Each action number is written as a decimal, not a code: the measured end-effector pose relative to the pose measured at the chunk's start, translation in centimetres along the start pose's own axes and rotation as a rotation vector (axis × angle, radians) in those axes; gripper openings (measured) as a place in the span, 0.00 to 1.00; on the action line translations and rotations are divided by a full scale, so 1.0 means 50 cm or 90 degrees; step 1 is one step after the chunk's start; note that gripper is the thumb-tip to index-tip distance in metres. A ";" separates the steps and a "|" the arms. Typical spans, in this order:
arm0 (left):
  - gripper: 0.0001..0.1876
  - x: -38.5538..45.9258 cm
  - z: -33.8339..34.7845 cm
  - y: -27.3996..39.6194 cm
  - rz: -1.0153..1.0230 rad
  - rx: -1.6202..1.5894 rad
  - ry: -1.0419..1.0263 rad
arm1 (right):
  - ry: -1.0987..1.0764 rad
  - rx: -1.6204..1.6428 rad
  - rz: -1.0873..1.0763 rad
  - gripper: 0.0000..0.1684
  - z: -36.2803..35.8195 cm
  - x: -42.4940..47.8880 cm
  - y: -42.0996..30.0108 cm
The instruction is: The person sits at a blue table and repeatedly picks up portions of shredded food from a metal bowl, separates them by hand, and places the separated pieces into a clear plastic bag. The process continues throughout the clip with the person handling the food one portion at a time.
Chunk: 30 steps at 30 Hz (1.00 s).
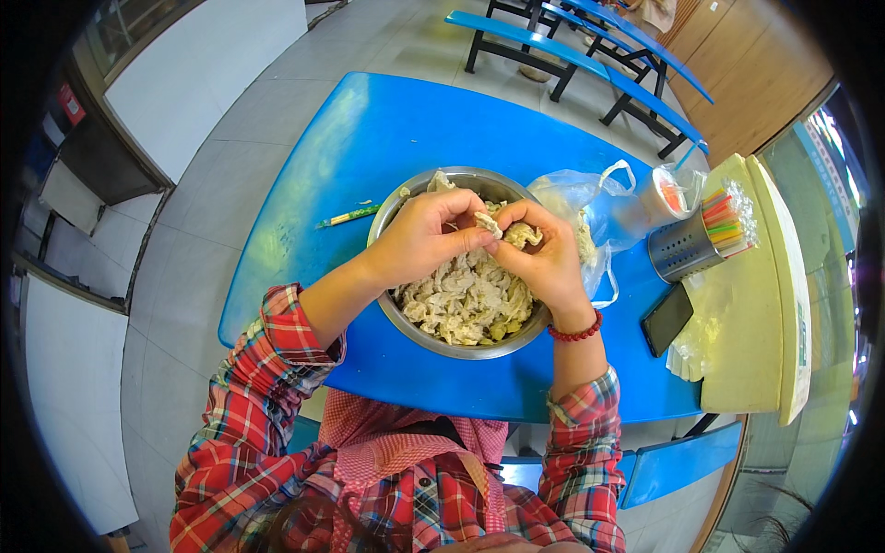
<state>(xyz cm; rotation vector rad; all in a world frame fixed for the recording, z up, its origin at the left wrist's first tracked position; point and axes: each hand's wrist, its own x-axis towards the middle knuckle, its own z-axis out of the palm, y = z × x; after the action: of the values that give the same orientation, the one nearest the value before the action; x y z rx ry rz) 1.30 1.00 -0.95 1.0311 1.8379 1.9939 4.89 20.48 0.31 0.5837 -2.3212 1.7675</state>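
Before me stands a round stainless steel bowl [464, 351], heaped with pale, torn food shreds [470, 297]. Above it both my hands meet, fingertips almost touching. My left hand [432, 231] pinches a small pale shred [488, 224] between thumb and forefinger. A larger, crinkled yellowish piece [523, 236] is in the curled fingers of my right hand [546, 259], whose thumb and forefinger also reach the small shred. The hands hide part of the bowl's contents. A red bead bracelet [576, 334] circles my right wrist.
On the blue table [415, 124], a clear plastic bag [563, 186] holding pale pieces touches the bowl's right side. Farther right are a plastic cup [669, 190], a perforated metal holder [681, 250] of straws, a phone [667, 319] and a foam box [743, 304]. A slim wrapped packet [349, 216] lies left.
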 end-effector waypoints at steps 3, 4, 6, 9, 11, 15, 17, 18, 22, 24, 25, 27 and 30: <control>0.06 -0.003 -0.004 -0.003 0.012 -0.031 -0.059 | 0.082 0.022 0.061 0.07 -0.006 0.005 0.002; 0.06 -0.004 -0.002 -0.003 0.029 -0.032 -0.074 | 0.124 0.028 0.107 0.07 -0.007 0.008 0.003; 0.07 -0.003 0.003 -0.001 0.053 -0.028 -0.056 | 0.170 0.025 0.088 0.06 -0.010 0.013 0.004; 0.08 0.000 0.015 0.002 0.069 -0.024 0.057 | 0.157 0.051 0.059 0.06 -0.009 0.012 0.002; 0.09 0.004 0.019 0.003 0.087 -0.041 0.120 | 0.072 0.021 0.031 0.06 -0.007 0.006 -0.001; 0.08 -0.001 0.008 0.007 -0.005 0.056 0.084 | 0.007 -0.016 -0.006 0.07 -0.004 0.000 -0.002; 0.08 -0.006 0.005 0.008 0.007 0.040 0.032 | 0.014 -0.045 -0.028 0.07 -0.003 0.003 0.000; 0.08 -0.009 0.005 0.009 0.009 0.024 0.011 | 0.011 -0.060 -0.041 0.06 -0.004 0.006 0.002; 0.09 -0.009 0.012 0.009 0.097 0.078 0.027 | 0.181 -0.114 -0.003 0.12 -0.012 0.019 0.002; 0.11 -0.001 0.015 0.008 0.122 0.079 0.092 | 0.087 0.041 0.041 0.15 -0.015 0.012 -0.003; 0.11 0.001 0.014 0.009 0.129 0.086 0.111 | 0.036 0.120 0.068 0.16 -0.015 0.007 -0.005; 0.12 0.005 0.012 0.011 0.128 0.101 0.147 | -0.029 0.207 0.122 0.17 -0.018 0.005 -0.007; 0.13 0.000 0.010 0.013 0.086 0.206 0.125 | -0.065 0.218 0.062 0.18 -0.010 0.006 0.001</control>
<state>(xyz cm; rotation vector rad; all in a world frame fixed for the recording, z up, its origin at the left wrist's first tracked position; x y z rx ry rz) 1.81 1.26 -0.35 1.1030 2.3109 1.9765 4.56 20.92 0.49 0.6319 -2.1535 2.2536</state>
